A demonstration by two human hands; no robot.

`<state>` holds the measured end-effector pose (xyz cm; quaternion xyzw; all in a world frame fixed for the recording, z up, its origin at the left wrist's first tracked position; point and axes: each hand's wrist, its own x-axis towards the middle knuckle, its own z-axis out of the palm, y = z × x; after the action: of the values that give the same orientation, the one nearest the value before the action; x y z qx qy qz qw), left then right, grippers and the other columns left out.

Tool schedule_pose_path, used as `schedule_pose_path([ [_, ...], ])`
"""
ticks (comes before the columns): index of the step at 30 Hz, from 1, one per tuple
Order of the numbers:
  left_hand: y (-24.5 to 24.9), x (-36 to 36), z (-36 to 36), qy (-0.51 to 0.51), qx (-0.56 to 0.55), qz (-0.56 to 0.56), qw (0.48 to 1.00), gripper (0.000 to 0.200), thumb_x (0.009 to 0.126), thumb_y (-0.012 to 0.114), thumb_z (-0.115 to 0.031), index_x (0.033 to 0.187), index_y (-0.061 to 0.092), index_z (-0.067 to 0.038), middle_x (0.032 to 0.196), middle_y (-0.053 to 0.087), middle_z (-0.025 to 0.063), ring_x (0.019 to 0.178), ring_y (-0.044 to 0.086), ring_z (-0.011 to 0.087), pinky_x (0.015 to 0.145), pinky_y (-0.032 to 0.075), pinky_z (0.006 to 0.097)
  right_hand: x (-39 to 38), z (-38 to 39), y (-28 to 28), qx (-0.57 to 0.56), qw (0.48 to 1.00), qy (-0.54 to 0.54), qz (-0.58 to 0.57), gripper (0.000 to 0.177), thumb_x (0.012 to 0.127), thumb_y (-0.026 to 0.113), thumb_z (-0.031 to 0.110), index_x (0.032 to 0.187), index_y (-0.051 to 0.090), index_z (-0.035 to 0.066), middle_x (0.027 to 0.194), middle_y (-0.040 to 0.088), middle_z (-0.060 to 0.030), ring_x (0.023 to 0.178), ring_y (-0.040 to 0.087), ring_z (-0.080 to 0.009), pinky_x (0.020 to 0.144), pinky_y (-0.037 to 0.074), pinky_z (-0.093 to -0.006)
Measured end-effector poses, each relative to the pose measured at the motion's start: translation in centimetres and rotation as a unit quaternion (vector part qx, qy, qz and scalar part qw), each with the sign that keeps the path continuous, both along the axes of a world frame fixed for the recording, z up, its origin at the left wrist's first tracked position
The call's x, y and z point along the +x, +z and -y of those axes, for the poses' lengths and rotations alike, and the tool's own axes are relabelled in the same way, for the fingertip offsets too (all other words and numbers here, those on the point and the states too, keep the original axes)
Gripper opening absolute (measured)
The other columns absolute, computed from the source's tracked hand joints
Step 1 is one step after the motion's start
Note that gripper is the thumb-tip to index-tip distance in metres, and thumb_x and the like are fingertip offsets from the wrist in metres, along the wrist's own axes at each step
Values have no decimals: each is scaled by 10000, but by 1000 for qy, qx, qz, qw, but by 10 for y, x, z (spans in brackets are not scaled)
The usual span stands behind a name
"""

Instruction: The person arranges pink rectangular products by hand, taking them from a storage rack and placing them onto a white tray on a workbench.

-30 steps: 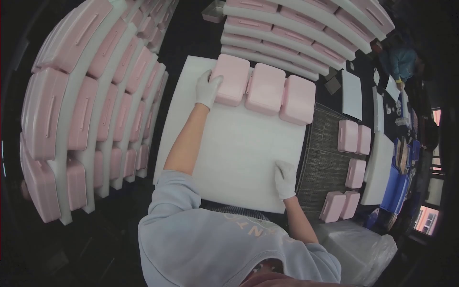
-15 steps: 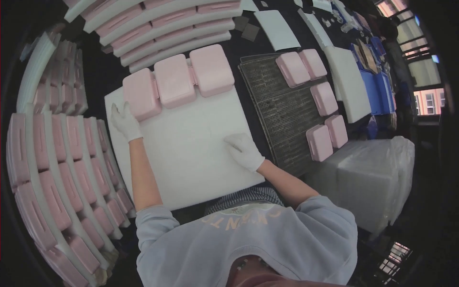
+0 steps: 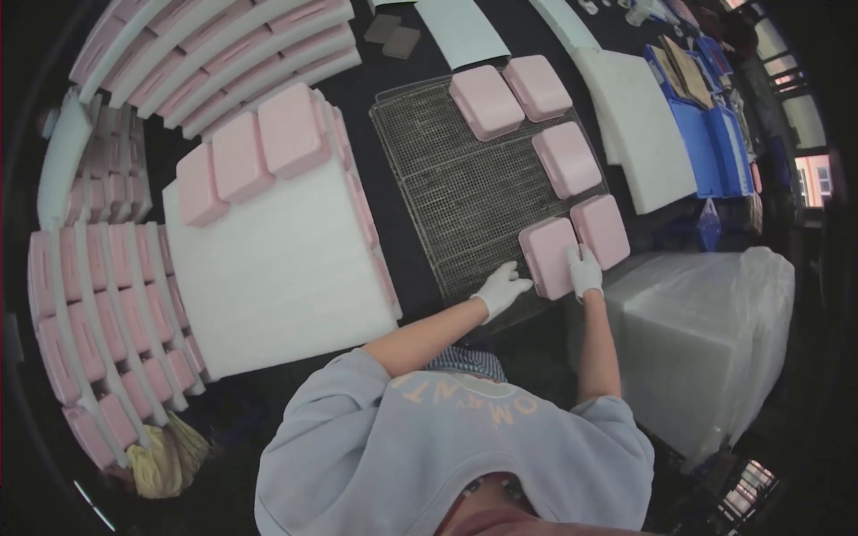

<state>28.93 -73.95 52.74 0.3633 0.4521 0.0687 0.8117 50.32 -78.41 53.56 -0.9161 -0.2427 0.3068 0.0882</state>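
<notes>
Both my hands wear white gloves and are around the near-left pink box (image 3: 547,259) on the dark wire mesh rack (image 3: 429,188). My left hand (image 3: 502,290) is open just left of its lower corner, thumb and fingers apart. My right hand (image 3: 585,272) has its fingers at the lower right edge of the same box, stretched out and spread. Close beside that hand is another pink box (image 3: 601,232). Farther up the rack lie a single pink box (image 3: 567,159) and a pair, one of them a pink box (image 3: 487,102) with rounded corners.
To the left, a white foam sheet (image 3: 277,286) bears three pink boxes, including a pink box (image 3: 293,134); more boxes show under its edge. Layered stacks (image 3: 116,313) stand farther left. A plastic-wrapped block (image 3: 688,330) is at right, near blue bins (image 3: 702,152).
Both my hands have left the white foam sheet and moved right to the near pink box on the rack. The view has shifted right too. The three boxes stay on the sheet.
</notes>
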Motion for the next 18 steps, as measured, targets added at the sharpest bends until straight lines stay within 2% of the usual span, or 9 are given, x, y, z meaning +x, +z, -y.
schedule_pose_path([
  [3,-32,50,16,13,6,-71,997,753,757,589,-259,1413,305,-21,1352,450,198,1229,457,309,1016,358,360,12,12,-22,60,995,21,-78,591,861,464,496,1273,497,73,1221,540,-131,1092,486,-262,951,366,-355],
  [6,-35,68,15,39,24,-79,996,560,691,568,-222,1219,514,-43,1141,600,147,1012,572,268,837,441,334,19,15,-32,76,992,7,-98,678,854,521,481,1349,423,29,1337,476,-148,1199,454,-266,1009,351,-351],
  [9,-26,67,16,91,38,-76,992,499,675,584,-193,1144,564,-21,1089,615,164,963,599,276,771,488,354,9,22,-35,188,976,16,-111,417,829,601,294,1160,541,48,1118,572,-66,999,495,-156,890,398,-281],
  [12,10,39,6,99,105,-92,985,501,694,624,-193,1164,510,-60,1072,502,166,987,516,313,797,447,366,-33,17,5,253,962,-11,-103,591,813,627,247,1328,429,36,1343,456,-95,1230,410,-189,1046,320,-310],
  [15,49,-10,-12,138,223,-90,961,668,663,691,-339,1246,469,-100,1156,406,153,1092,426,311,958,376,414,-94,2,51,358,923,-52,-129,639,840,627,257,1398,383,64,1364,454,-97,1224,441,-192,1044,353,-334],
  [18,89,-86,-35,201,274,-50,939,686,614,753,-321,1200,471,-105,1144,493,87,1042,498,251,895,425,396,-168,-23,95,423,882,-57,-199,724,832,649,252,1434,302,51,1413,389,-105,1268,399,-207,1071,332,-352],
])
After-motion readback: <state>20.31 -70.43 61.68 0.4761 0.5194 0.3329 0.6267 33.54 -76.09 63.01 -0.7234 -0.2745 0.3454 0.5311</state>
